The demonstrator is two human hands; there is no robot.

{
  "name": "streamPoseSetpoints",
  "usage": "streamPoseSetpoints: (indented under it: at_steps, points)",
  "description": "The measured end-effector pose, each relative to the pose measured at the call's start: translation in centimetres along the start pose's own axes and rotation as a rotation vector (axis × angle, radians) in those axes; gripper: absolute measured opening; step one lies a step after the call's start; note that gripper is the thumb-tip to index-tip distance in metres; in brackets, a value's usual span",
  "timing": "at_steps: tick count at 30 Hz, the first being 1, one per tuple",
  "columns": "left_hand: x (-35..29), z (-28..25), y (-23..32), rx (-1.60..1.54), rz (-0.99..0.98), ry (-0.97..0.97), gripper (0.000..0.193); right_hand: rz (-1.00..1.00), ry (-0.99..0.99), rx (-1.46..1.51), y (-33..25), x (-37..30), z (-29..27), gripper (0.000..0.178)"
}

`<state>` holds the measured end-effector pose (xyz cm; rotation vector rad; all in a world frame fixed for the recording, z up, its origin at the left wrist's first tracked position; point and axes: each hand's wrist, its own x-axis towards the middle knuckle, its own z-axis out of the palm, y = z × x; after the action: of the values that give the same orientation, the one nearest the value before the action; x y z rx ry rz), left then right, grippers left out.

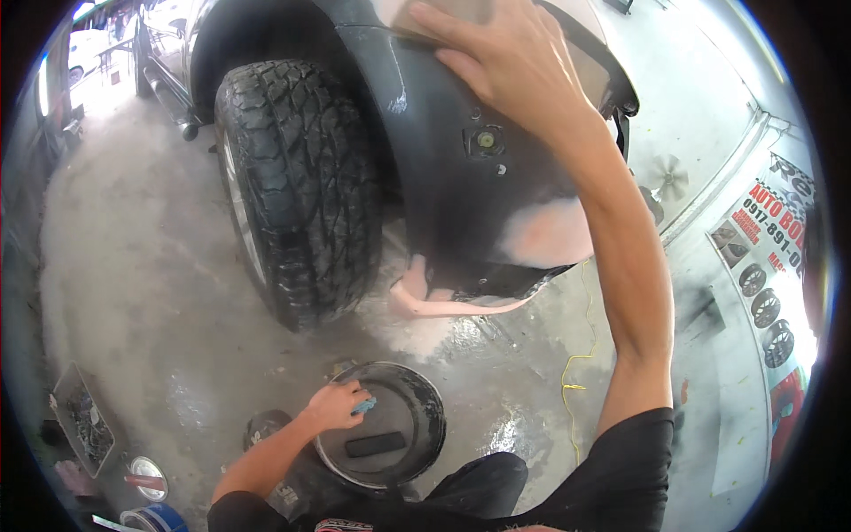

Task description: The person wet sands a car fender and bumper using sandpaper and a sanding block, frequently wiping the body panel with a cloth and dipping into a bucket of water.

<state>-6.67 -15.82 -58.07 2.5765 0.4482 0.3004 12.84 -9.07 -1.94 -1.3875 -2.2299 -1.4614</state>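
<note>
My left hand is closed round a crumpled light-blue cloth or sponge, over the left rim of a round black tub. Inside that tub, in murky water, lies a black rectangular block. My right arm reaches up and forward. At its end, my right hand is laid over a flat tan sanding block against the top of a dark grey vehicle body panel. Part of the block is hidden under the fingers. Pale pink filler patches mark the panel's lower corner.
A large knobbly tyre stands left of the panel. A yellow cord runs along the wet concrete floor at right. Lower left are a grey tray, a round lid and a blue can. A fan stands by the wall.
</note>
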Motion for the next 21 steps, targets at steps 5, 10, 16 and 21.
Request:
streamPoseSetpoints:
  at_steps: [5, 10, 16, 21]
  points:
    - [-0.3, -0.5, 0.4, -0.045, -0.009, 0.025, 0.048, -0.116, 0.13, -0.012, 1.7, -1.0, 1.2, 0.054]
    - [0.0, 0.2, 0.2, -0.09, 0.033, 0.099, 0.048, -0.207, 0.136, -0.175, 0.1, 1.9, 1.0, 0.052]
    - [-0.3, -0.2, -0.1, -0.075, -0.004, 0.05, 0.048, -0.165, 0.098, -0.102, 0.2, 1.2, 0.9, 0.052]
    - [0.2, 0.0, -0.3, -0.037, -0.001, 0.002, 0.048, -0.177, 0.069, -0.238, -1.0, 3.1, 0.9, 0.052]
